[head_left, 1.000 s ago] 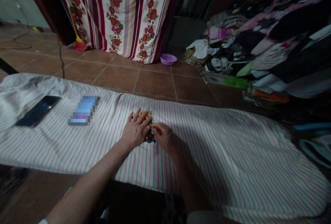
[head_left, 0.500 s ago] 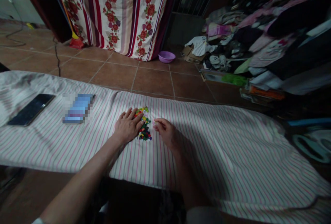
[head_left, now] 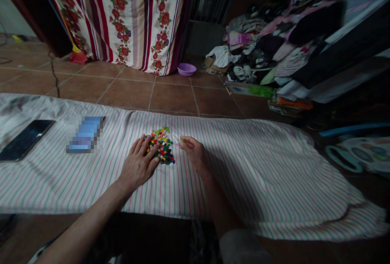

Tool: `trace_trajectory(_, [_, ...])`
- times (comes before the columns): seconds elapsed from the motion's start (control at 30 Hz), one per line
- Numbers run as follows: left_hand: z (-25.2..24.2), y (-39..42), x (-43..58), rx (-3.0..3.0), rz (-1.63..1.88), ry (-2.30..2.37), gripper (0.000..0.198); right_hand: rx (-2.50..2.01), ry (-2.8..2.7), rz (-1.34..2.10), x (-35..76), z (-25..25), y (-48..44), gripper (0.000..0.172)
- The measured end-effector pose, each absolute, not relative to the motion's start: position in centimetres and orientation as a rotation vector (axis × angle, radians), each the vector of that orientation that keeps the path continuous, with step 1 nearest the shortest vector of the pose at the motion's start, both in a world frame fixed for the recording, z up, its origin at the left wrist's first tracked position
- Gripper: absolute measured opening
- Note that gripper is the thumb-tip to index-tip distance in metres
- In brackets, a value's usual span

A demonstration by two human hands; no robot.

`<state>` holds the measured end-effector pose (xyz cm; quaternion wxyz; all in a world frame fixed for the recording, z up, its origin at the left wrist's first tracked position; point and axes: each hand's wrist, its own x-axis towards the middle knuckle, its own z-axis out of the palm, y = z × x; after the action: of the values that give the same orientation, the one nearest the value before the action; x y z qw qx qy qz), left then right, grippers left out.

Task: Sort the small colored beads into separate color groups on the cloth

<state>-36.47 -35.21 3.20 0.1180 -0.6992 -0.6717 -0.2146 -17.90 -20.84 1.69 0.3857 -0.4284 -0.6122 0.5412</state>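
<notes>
A loose pile of small, flat, many-coloured pieces [head_left: 165, 147] lies on the striped cloth [head_left: 243, 174]. Over the pile's left side rests my left hand [head_left: 138, 162], palm down with its fingers spread; it covers some of the pieces. Just right of the pile is my right hand [head_left: 193, 152], apart from it, with thumb and forefinger pinched together. A tiny light-green piece [head_left: 182, 140] shows at those fingertips; its exact shape is too small to tell.
On the cloth's left part lie a dark phone [head_left: 26, 139] and a second phone with a blurred-out screen [head_left: 85, 134]. Beyond the cloth, a purple basin [head_left: 187, 69] stands on the tiled floor near a flowered curtain [head_left: 134, 20]. Heaped clothes [head_left: 268, 44] fill the right back.
My left hand has slid left and toward me, uncovering more of the coloured pieces. My right hand stays pinched beside the pile. The whole view has shifted slightly.
</notes>
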Motion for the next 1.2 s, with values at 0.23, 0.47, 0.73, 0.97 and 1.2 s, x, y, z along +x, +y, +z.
trace_trajectory(0.23, [3.2,-36.1,-35.6,-2.047,-0.617,-1.911,0.05,-1.144,-1.571,1.154,-17.1,1.3,-19.8,0.034])
trace_trajectory(0.47, [3.0,-36.5,-33.6,-2.053,-0.587,-1.909,0.051,-1.202,-1.548,1.059,-15.6,0.9,-18.1,0.028])
trace_trajectory(0.73, [2.6,-36.7,-32.9,-2.056,-0.619,-1.851,0.051,-1.235,-1.577,0.843,-14.8,0.7,-16.5,0.032])
trace_trajectory(0.97, [2.4,-36.7,-32.8,-2.068,-0.639,-1.836,0.05,-1.298,-1.495,0.781,-15.4,0.8,-16.7,0.038])
trace_trajectory(1.2, [2.7,-36.7,-33.5,-2.002,-0.719,-1.874,0.049,-1.36,-1.585,0.676,-14.8,0.8,-16.9,0.03])
